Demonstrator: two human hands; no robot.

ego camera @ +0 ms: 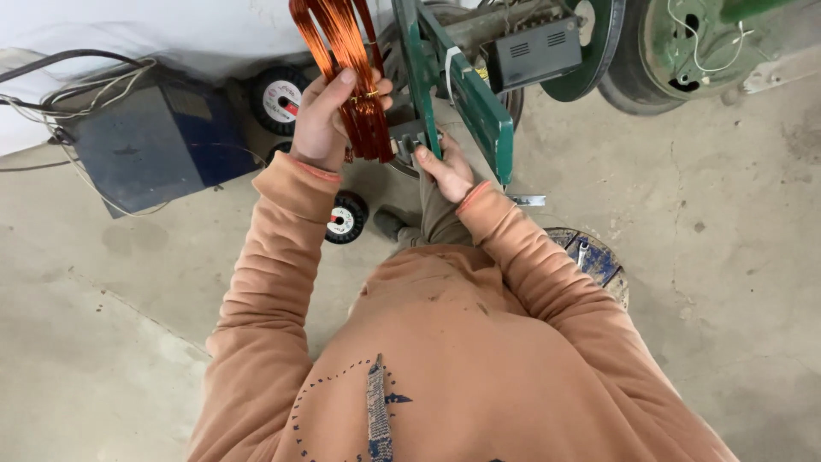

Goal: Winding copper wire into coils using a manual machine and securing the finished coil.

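Top of the copper wire coil [346, 60] cut off by the upper edge of the picture, its full loop out of sight. Green winding machine [466, 94] likewise cropped at the top, only its slanted frame and a grey vented box [534, 51] in plain sight. Fingers of the right hand [446, 167] partly hidden behind the green frame, so cannot tell whether clenched on a part or merely resting against its lower end. Left hand [329, 115] clasped round the coil near a thin yellow tie, thumb up along the strands, bundle held upright just left of the frame. Legs mostly covered by the peach sweatshirt; one dark shoe tip barely showing below the hands.

Bare grey concrete floor [727, 282], stained and cracked, with a pale wall or sheet along the top left. Blue box-shaped unit [150, 141] on the floor at left, tangled cables over it. Blue round seat [599, 261] partly hidden behind the right elbow.

Counted: two hands, one coil, one green machine, two small black spools [345, 218] with white-and-red faces clearly seen, a third hardly visible between them, two large green discs [693, 43] at upper right
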